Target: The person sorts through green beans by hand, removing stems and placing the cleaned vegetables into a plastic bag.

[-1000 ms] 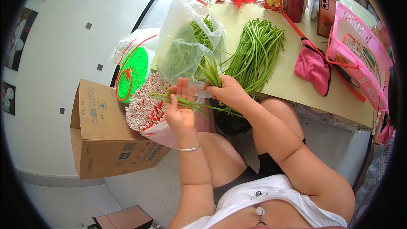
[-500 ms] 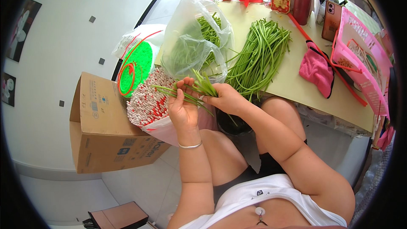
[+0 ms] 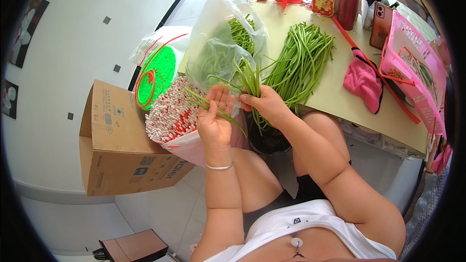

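My right hand (image 3: 267, 106) is closed around a bunch of long green vegetable stems (image 3: 251, 81), their tips pointing up and away. Beside it, my left hand (image 3: 216, 119) is turned palm up with its fingers stretched out. A few loose green stems (image 3: 224, 114) lie across that palm, held under the thumb. A large heap of the same stems (image 3: 303, 58) rests on the table just beyond my right hand. Behind my hands, a clear plastic bag (image 3: 208, 39) holds more greens. Below my right hand stands a black container (image 3: 267, 141), partly covered.
Left of my hands is a sack of white and red sticks (image 3: 170, 116), beside a green round bundle (image 3: 158, 75) and a cardboard box (image 3: 131, 140). On the table (image 3: 335, 102) are a pink cloth (image 3: 363, 82), a pink basket (image 3: 417, 63), a flask (image 3: 348, 2) and a phone (image 3: 381, 25).
My right hand has moved slightly right with its bunch, away from the left palm, and the stems now stand more upright. The left fingers have straightened.
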A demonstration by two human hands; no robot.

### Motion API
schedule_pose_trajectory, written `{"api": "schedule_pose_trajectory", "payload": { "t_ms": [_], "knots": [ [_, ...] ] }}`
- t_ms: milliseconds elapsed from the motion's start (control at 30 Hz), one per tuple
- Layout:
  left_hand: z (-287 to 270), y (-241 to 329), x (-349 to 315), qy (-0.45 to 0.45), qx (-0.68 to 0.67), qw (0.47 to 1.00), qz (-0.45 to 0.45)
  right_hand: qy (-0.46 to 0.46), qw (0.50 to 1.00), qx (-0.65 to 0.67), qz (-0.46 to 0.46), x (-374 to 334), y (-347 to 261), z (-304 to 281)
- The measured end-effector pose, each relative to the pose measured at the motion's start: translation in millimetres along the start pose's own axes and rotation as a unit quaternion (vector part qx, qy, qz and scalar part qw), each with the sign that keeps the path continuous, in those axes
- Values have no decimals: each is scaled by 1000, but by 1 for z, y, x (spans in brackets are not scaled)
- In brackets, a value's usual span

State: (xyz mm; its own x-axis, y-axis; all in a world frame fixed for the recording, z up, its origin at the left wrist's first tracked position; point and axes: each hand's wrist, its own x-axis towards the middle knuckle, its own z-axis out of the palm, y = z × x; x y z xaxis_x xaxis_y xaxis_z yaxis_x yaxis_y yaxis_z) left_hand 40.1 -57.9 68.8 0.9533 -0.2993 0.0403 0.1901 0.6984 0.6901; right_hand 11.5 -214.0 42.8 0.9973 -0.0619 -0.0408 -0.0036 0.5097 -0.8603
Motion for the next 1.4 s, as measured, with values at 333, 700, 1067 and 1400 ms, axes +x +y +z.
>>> {"api": "schedule_pose_trajectory", "payload": {
  "t_ms": [333, 700, 1067, 1400],
  "knots": [
    [9, -21, -5, -15, 63, 998, -23, -55, 991, -120, -9, -8, -3, 14],
    [23, -21, -8, -15, 99, 994, -38, -117, 964, -225, -78, -10, -1, 11],
    [19, -27, -9, -75, 321, 943, 39, -149, 978, -140, 39, -12, -16, 8],
    [31, -47, -11, -117, 343, 931, 30, -45, 985, 163, -36, -14, -42, -11]
  ]
}}
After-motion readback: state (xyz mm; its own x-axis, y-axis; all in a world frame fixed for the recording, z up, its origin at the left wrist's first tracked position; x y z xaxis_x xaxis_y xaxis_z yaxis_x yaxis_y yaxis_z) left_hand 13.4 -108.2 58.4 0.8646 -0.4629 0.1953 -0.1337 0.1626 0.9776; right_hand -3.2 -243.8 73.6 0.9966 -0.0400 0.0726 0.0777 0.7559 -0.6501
